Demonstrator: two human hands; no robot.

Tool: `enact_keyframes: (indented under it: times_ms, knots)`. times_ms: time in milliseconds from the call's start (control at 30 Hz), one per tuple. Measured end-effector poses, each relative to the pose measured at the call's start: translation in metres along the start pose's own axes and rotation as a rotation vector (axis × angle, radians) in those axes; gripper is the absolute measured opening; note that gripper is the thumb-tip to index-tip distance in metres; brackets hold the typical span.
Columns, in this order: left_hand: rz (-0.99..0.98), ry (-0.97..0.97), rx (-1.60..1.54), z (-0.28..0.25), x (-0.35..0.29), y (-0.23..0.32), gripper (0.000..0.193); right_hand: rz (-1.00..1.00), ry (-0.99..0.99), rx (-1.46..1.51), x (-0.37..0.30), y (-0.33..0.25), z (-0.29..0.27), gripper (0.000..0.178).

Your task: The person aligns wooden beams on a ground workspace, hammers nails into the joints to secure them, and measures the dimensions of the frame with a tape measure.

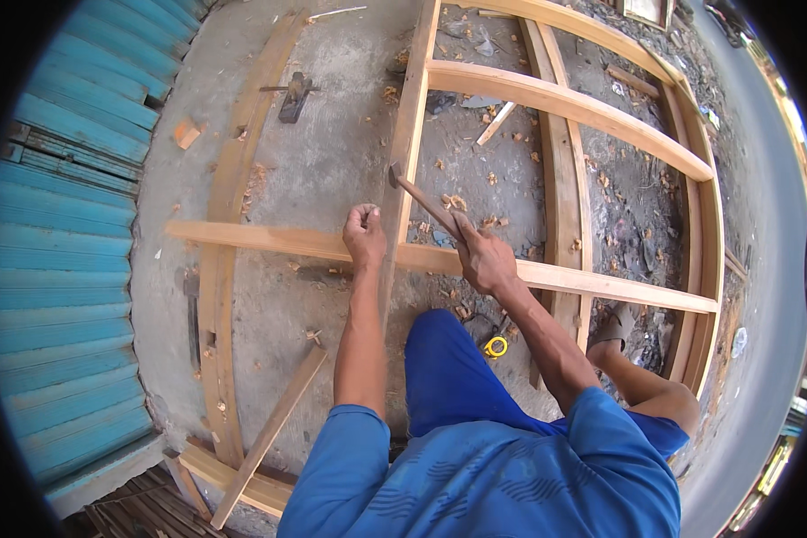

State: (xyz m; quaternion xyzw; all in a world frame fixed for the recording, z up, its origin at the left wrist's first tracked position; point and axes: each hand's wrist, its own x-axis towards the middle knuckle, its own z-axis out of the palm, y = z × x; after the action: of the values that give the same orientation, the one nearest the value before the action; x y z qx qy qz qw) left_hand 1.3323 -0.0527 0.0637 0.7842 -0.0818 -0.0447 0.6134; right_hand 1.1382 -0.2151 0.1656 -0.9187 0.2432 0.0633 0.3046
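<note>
My right hand [487,257] is wrapped round the wooden handle of a hammer [432,208], whose dark head is at the upright beam of a wooden frame [407,134]. Close to the left side of that beam, my left hand [365,235] is closed with its fingers curled in. Whatever it may pinch is too small or hidden to tell. A long crosspiece [269,238] runs left to right under both hands and meets the beam between them. Further right, another crosspiece [574,103] joins the frame's curved-looking outer rail [710,242].
A hand plane [295,97] lies on the concrete at the upper left, beside a long notched plank [220,305]. A yellow tape measure [496,347] rests near my knee. Blue metal shutters [72,269] stand at the left. A loose stick [269,439] leans lower left. Wood shavings litter the ground.
</note>
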Motion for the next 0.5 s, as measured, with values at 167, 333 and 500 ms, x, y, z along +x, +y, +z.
enact_keyframes:
  times_ms: [167,333,500]
  knots:
    - [0.054,0.011,0.119,0.02,0.001,0.006,0.01,-0.195,0.222,0.353,-0.036,-0.001,0.003,0.063]
    - [0.125,0.033,0.178,0.026,0.001,-0.004,0.009,-0.167,0.183,0.474,-0.055,-0.019,-0.016,0.065]
    - [0.205,0.079,0.263,0.026,0.001,-0.004,0.009,-0.283,0.3,0.396,-0.049,-0.026,-0.024,0.069]
